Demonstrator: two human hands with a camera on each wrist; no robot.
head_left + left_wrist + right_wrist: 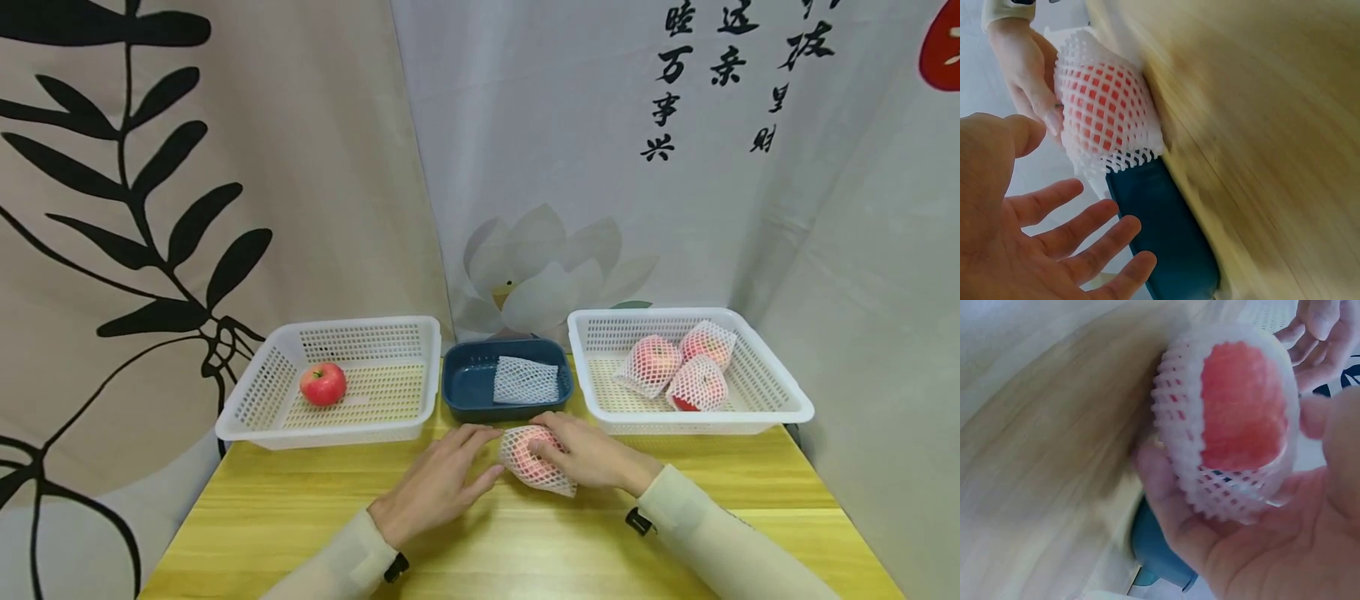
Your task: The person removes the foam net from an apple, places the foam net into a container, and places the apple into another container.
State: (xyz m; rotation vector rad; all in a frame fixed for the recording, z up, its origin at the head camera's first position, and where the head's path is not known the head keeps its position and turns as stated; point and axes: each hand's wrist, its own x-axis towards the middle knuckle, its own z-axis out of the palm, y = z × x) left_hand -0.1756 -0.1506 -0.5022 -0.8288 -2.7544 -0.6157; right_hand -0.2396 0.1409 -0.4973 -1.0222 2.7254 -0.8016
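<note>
An apple in a white foam net sleeve [534, 458] is at the middle of the table, in front of the blue tray. My right hand [592, 450] grips it from the right, thumb on the near side and fingers curled round the far side. In the right wrist view a bare red patch of the apple [1242, 406] shows through an opening of the net. To the left, my left hand [442, 479] is beside the netted apple with fingers spread; the left wrist view shows its fingers [1094, 250] apart from the net, holding nothing.
The blue tray [465, 404] behind holds a flat white foam net [525, 381]. At left, a white basket [330, 435] contains one bare apple [323, 384]. A second white basket [690, 423] at right has three netted apples [697, 383]. A printed curtain [337, 167] hangs behind the table.
</note>
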